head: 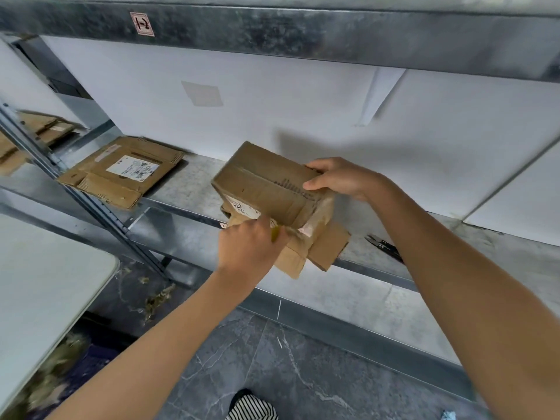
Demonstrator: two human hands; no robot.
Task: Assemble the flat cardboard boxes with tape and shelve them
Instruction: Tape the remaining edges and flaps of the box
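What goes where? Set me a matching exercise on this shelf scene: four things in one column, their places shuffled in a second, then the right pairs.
Things
1. cardboard box
2. flattened box
3. black tool
4. sticker

Places
A. stuck on the upper beam
B. gripped by the right hand
C. lying on the shelf, at the far left
D. lying on the shelf, beside the right forearm

Pairs: 1-B, 2-C, 3-D, 4-A
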